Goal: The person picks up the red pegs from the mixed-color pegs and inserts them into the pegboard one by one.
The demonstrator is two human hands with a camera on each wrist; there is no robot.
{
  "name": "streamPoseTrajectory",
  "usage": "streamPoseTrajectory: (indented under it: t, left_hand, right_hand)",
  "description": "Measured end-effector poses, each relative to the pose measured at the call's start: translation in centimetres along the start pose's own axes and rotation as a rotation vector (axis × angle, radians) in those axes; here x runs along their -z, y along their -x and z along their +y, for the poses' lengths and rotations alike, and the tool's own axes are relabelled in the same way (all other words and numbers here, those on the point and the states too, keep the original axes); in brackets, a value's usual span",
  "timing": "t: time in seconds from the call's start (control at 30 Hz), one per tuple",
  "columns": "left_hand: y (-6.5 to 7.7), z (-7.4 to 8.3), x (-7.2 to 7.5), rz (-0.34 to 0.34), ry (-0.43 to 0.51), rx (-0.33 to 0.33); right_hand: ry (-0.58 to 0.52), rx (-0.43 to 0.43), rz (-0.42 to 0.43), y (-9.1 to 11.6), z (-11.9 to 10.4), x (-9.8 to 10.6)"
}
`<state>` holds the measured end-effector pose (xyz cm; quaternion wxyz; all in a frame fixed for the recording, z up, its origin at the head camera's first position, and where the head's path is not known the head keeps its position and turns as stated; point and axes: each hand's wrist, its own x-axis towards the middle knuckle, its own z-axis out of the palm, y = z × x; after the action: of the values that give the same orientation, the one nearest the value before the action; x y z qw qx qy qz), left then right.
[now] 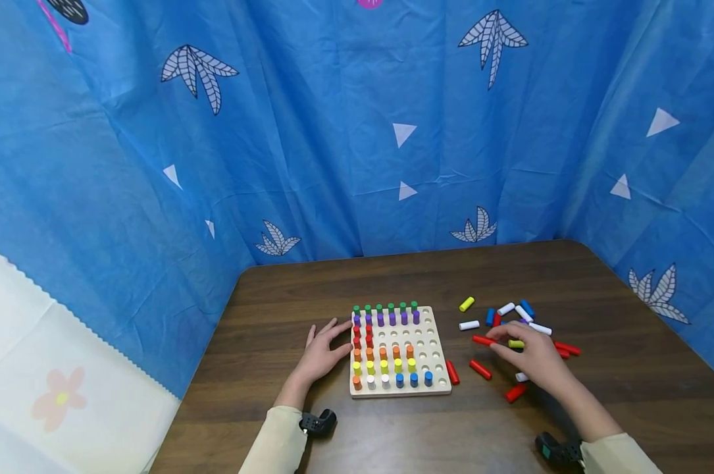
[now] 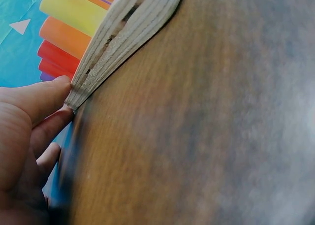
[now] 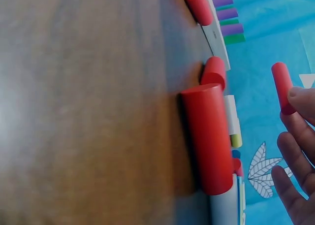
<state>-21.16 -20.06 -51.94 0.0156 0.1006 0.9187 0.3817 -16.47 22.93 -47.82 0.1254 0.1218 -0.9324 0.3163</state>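
Worktop (image 1: pixel 392 428): dark, wood-grained; the pegboard is carried on it.

Pegboard (image 1: pixel 401 394): pale, drilled in rows; standing pegs (image 1: pixel 383 353) are set in it by colour, mixed in the near row, with holes unfilled toward its right side. Judged stiff and steady; best gripped by its side edges.

Left hand (image 1: pixel 316 357): placed at the pegboard's left side, fingers spread; the edge is touched by thumb and fingertip.

Right hand (image 1: pixel 537 359): held right of the pegboard; a red peg (image 1: pixel 482 340) is pinched between thumb and forefinger, the other fingers held apart.

Loose pegs (image 1: pixel 480 369), red, white, blue and yellow: scattered right of the pegboard, one red laid just beside its right edge.

Red peg, pinched: positioned right of the pegboard, gripped near one end. Judged light, rigid, hardly fragile; the smooth round sides may be slippery and easily rolled. Best taken across the sides near one end, the other being left free.
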Motion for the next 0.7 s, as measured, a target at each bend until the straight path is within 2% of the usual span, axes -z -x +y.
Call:
streamPoseTrajectory:
  t: [0.5,0.7]
  left_hand:
    - [0.0,0.0,0.1,-0.009,-0.002,-0.015]
    - [0.1,0.0,0.1,-0.002,0.006,-0.028]
  right_hand:
    - [-0.021,0.075,0.054,-1.4,-0.9,0.4]
    - [-0.042,0.068,0.035,-1.9,-1.4,0.3]
